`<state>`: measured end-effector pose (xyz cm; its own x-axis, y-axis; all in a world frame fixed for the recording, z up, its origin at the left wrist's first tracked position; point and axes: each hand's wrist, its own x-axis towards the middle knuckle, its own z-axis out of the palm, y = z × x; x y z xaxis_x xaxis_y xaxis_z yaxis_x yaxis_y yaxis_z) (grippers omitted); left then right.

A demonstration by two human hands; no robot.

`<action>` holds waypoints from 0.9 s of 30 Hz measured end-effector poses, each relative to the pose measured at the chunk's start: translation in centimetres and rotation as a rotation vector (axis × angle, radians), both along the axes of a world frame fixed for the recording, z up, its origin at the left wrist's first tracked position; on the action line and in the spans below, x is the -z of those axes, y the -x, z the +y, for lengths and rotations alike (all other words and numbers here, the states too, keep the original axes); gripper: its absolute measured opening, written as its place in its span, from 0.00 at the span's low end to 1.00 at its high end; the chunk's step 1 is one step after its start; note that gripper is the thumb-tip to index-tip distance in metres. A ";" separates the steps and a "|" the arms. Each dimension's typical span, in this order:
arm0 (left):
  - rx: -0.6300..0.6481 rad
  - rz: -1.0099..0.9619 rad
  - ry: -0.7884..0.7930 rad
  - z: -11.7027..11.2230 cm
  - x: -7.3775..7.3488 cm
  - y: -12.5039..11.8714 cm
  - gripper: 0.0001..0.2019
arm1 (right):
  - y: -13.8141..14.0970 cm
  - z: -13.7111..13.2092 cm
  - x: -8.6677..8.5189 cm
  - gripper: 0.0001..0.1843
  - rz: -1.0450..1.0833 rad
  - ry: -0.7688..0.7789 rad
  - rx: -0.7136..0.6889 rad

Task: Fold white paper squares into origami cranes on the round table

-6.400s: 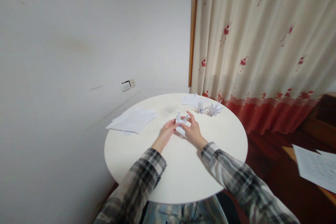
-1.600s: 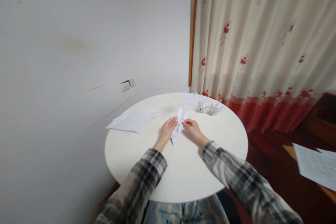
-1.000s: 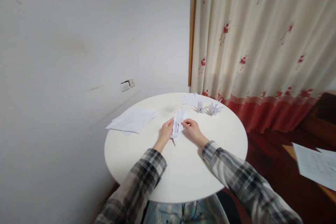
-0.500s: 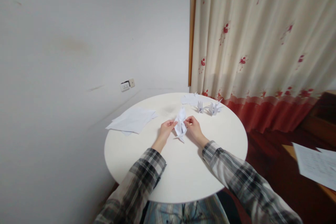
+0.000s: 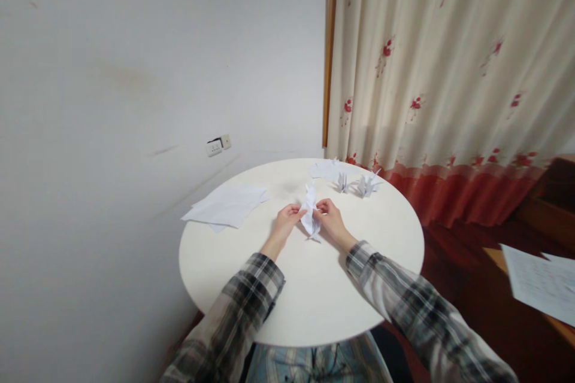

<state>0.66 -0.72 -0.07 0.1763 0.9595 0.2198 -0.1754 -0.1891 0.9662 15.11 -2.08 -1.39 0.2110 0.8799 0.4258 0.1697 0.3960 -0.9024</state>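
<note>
A half-folded white paper figure [image 5: 310, 213] stands upright between my hands over the round white table [image 5: 314, 287]. My left hand [image 5: 287, 219] pinches its left edge with closed fingers. My right hand [image 5: 329, 218] pinches the right edge the same way. The figure's lower tip nearly touches the tabletop. Both forearms in plaid sleeves reach in from the near edge.
A loose stack of white sheets [image 5: 228, 206] lies at the table's left. Two small folded paper cranes [image 5: 362, 184] and a flat sheet [image 5: 324, 169] sit at the far side. A flowered curtain [image 5: 440, 84] hangs behind; printed papers [image 5: 539, 284] rest on a dark surface at right.
The paper figure went from lying slanted under my fingers to standing upright between both hands, which have drawn closer together.
</note>
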 end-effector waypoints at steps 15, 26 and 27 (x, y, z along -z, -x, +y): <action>-0.178 0.102 -0.195 0.7 0.3 0.2 0.09 | 0.0 0.4 0.1 0.09 0.119 0.014 -0.073; -0.081 0.179 -0.096 0.8 0.3 -0.1 0.10 | -0.1 0.6 -0.3 0.10 0.180 0.066 -0.066; -0.081 0.176 -0.080 0.8 0.4 -0.1 0.10 | -0.1 0.7 -0.3 0.10 0.192 0.078 -0.081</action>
